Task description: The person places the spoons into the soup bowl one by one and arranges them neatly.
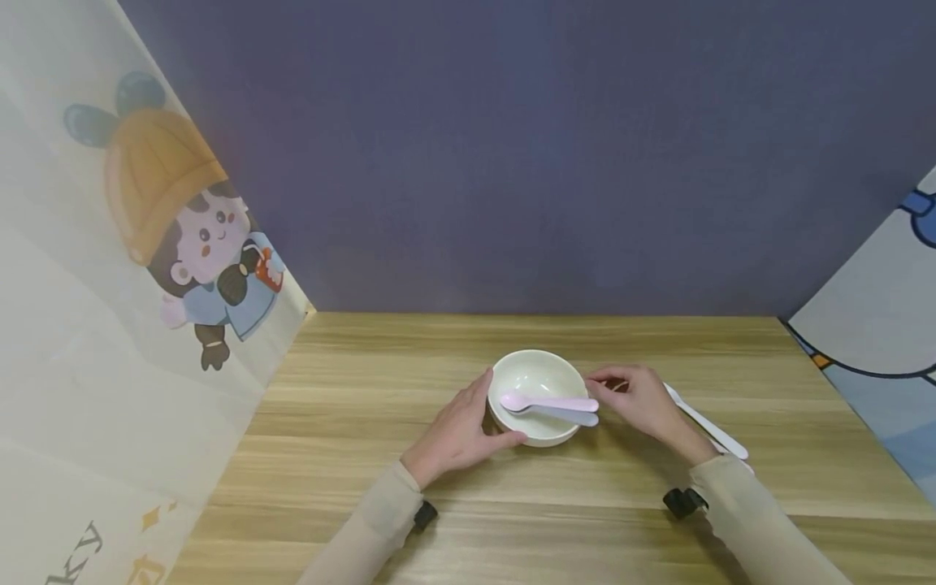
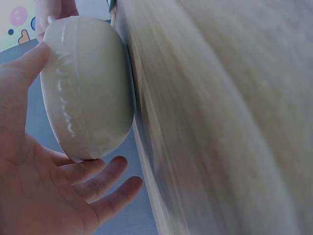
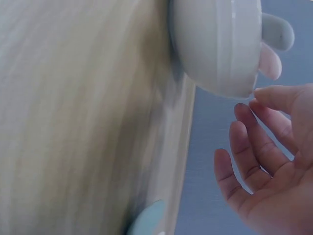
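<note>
In the head view, a cream bowl (image 1: 537, 378) stands upright on the wooden table (image 1: 366, 504). Inside lie a pink spoon (image 1: 559, 403) and a grey spoon (image 1: 566, 417), side by side, with their heads toward the left of the bowl and their handle ends reaching out over the right rim. The left hand (image 1: 457, 431) cups the bowl's left side, its thumb at the near edge and its fingers round toward the far edge. The right hand (image 1: 636, 398) is at the right side, with thumb and forefinger close together by the rim, just beyond the handle ends. A white utensil (image 1: 705, 422) lies on the table on the far side of the right wrist, and part of another shows beside the sleeve (image 1: 753, 512).

In the left wrist view, which looks along the table sideways, the bowl's outer wall shows a raised pattern, and its inside is hidden. The left thumb rests at the rim and the forefinger against the wall, so the bowl sits between them; the other fingers are spread, apart from it.

In the right wrist view, both handle ends stick out past the rim. The right thumb and forefinger have only a narrow gap at the bowl's edge; I cannot tell whether they pinch it. The other fingers are loosely bent, clear of the bowl. A pale green thing (image 3: 149, 218) is partly cut off at the bottom.
</note>
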A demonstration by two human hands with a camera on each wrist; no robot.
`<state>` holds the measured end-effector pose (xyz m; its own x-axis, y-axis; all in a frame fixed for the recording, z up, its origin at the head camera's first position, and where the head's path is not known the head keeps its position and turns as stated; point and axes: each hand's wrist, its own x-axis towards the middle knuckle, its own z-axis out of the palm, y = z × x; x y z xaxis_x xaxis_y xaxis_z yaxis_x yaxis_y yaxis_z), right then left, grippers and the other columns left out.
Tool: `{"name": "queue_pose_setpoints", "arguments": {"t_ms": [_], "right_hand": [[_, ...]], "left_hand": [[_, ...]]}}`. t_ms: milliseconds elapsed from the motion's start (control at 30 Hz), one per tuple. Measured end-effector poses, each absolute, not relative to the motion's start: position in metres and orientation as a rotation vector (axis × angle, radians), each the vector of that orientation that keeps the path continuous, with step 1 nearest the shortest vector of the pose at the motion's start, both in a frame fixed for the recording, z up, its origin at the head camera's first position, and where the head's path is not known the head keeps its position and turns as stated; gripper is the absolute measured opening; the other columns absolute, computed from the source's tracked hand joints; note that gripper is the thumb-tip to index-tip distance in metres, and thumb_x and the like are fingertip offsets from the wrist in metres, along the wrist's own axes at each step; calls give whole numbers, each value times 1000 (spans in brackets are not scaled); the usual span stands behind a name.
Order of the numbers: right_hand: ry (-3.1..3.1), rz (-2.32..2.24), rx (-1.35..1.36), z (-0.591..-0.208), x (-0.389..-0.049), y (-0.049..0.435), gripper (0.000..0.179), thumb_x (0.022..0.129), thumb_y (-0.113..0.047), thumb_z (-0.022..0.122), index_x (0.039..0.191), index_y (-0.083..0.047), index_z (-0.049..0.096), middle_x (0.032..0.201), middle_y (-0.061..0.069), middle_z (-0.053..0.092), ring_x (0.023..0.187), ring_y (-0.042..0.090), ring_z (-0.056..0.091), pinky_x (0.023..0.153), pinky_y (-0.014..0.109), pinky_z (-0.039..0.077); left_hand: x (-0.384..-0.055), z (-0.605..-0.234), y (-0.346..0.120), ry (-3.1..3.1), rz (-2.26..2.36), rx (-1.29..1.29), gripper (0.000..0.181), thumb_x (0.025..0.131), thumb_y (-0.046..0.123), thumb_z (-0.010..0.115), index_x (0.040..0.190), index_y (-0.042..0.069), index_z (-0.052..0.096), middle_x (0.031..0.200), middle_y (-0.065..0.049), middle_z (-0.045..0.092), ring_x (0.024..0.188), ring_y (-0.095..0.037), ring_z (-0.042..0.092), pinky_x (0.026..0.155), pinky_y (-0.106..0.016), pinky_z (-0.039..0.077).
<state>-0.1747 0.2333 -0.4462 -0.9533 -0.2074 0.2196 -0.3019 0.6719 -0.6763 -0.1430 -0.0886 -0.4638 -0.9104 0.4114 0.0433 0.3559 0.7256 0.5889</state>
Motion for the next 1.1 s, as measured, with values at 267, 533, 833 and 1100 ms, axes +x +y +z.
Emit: {"name": "queue_pose_setpoints", "arguments": {"t_ms": [267, 533, 833, 1100], "right_hand": [[-2745, 1116, 413, -455, -171, 239, 12, 97, -16, 78, 104, -10, 85, 96, 6, 83, 79, 12, 72, 68, 21, 58], [-2752, 1077, 397, -458, -167, 247, 12, 97, -17, 79, 104, -9, 85, 97, 7, 83, 79, 11, 72, 68, 21, 59], [-2770, 1057, 370, -462, -167, 263, 17, 99, -18, 77, 109, -7, 84, 106, 10, 82, 83, 8, 72, 71, 21, 59], [-2792, 1032, 312, -464, -171, 278, 22, 102, -25, 75, 112, -8, 84, 107, 10, 83, 87, 15, 74, 71, 21, 58]], "left_hand": [[-142, -464, -87, 2841, 931, 629, 122, 89, 81, 65, 172, 8, 14, 175, -13, 32, 158, -31, 39, 128, -50, 38], [-143, -465, -87, 2842, 947, 638, 121, 89, 78, 68, 172, 7, 15, 174, -13, 33, 158, -31, 40, 128, -50, 38], [-147, -466, -82, 2850, 942, 636, 120, 89, 77, 69, 172, 7, 16, 174, -12, 35, 157, -30, 41, 127, -49, 40], [-151, -467, -78, 2854, 946, 594, 121, 88, 77, 70, 172, 9, 15, 174, -12, 33, 157, -31, 40, 127, -52, 39]]}}
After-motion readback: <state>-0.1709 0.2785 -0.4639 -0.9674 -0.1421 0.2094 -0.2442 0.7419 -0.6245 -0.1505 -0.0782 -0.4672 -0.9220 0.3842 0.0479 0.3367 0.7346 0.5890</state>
